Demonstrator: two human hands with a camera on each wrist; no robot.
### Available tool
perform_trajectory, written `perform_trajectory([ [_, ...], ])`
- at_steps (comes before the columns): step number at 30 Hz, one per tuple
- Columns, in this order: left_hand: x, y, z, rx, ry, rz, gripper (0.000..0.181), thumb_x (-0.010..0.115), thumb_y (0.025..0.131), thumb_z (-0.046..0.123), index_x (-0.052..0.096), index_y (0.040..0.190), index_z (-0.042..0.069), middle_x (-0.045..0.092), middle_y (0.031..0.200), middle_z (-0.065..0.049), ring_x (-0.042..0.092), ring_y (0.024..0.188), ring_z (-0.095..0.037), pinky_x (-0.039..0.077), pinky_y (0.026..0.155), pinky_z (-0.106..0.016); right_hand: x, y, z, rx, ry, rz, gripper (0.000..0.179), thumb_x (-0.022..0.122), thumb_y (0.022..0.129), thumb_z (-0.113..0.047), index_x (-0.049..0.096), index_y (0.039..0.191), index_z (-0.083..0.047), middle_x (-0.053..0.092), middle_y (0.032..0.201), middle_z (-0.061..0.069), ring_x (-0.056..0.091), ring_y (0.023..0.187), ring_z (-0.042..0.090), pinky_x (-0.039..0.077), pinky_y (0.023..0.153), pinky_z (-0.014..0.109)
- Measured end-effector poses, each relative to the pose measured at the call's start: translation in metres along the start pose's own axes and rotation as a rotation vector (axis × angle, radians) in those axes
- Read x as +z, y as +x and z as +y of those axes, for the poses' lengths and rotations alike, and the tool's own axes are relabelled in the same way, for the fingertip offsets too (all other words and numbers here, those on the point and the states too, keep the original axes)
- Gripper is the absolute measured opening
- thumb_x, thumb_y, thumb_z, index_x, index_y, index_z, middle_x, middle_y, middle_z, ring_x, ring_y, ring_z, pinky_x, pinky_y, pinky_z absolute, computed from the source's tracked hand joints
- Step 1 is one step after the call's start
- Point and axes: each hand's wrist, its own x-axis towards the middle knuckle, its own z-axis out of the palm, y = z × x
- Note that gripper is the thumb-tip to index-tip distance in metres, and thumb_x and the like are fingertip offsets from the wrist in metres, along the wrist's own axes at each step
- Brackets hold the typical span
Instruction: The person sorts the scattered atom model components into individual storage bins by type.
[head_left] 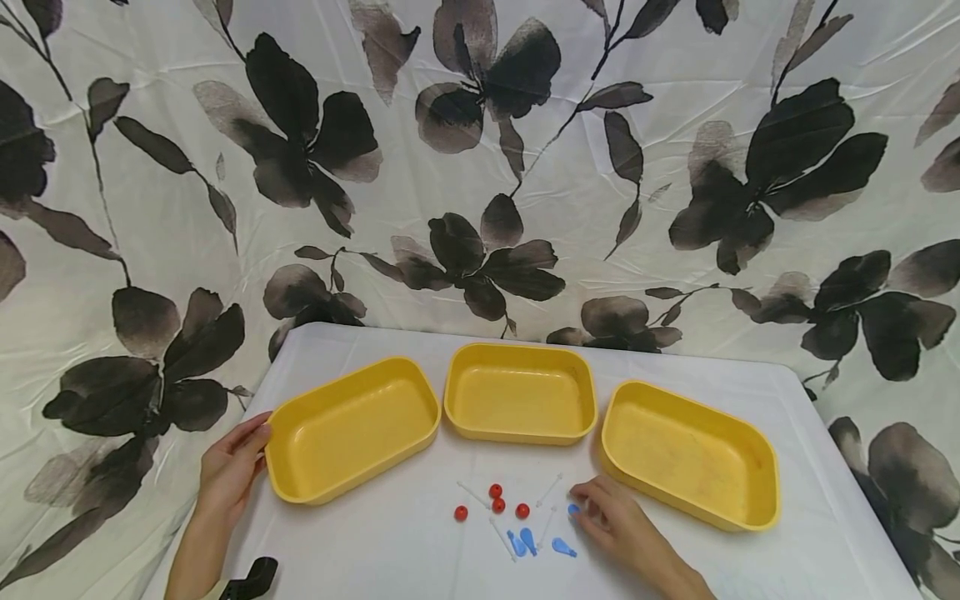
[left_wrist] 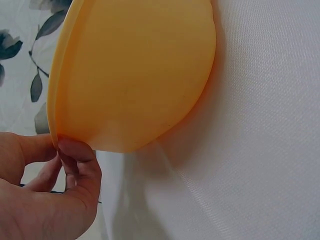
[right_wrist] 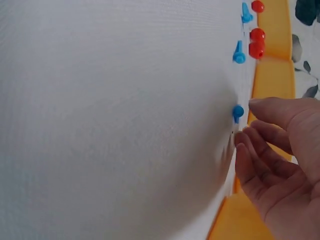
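My left hand [head_left: 231,468] pinches the outer end rim of the left yellow tray [head_left: 352,433]; in the left wrist view, thumb and fingers meet on that rim. My right hand [head_left: 621,529] is low over the white table, thumb and fingers parted around a small blue teardrop-shaped piece [right_wrist: 238,111]. A gap shows between thumb and fingertips, and the piece appears to lie on the cloth. Several more blue pieces [head_left: 564,547] lie to its left. Near them are several red beads [head_left: 522,511] and thin white sticks [head_left: 502,538].
A middle yellow tray [head_left: 521,404] and a right yellow tray [head_left: 686,450] stand along the back of the white-covered table [head_left: 390,542]; nothing shows inside any tray. Behind hangs a floral cloth [head_left: 465,183]. A black strap end [head_left: 258,577] is by the left wrist.
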Motion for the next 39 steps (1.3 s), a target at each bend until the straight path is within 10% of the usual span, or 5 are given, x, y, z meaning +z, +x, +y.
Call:
perform_trajectory([
  [13,0.0,0.002,0.0,-0.012,0.037,0.014,0.054,0.056,0.107,0.03,0.044,0.156,0.011,0.057,0.12,0.011,0.056,0.101,-0.005,0.053,0.079,-0.011,-0.001,0.005,-0.002,0.079,0.027,-0.143,0.016,0.074,0.09,0.002,0.07,0.102,-0.009,0.057,0.087,-0.013,0.049,0.076,-0.002,0.051,0.066,0.02],
  [25,0.001,0.002,0.0,-0.002,0.016,0.029,0.052,0.058,0.106,0.028,0.046,0.154,0.01,0.059,0.113,0.014,0.057,0.098,-0.005,0.053,0.077,-0.013,-0.002,0.02,-0.005,-0.06,0.015,-0.04,0.026,0.077,0.084,0.009,0.064,0.097,-0.01,0.062,0.085,-0.007,0.053,0.075,-0.001,0.051,0.062,0.018],
  [39,0.0,0.001,0.001,0.005,-0.016,0.015,0.052,0.059,0.106,0.026,0.047,0.153,0.008,0.06,0.108,0.016,0.057,0.097,-0.004,0.053,0.077,-0.012,-0.011,0.049,-0.021,0.201,0.264,-0.15,0.018,0.074,0.093,-0.001,0.066,0.106,-0.009,0.068,0.096,0.002,0.064,0.084,0.008,0.059,0.076,0.025],
])
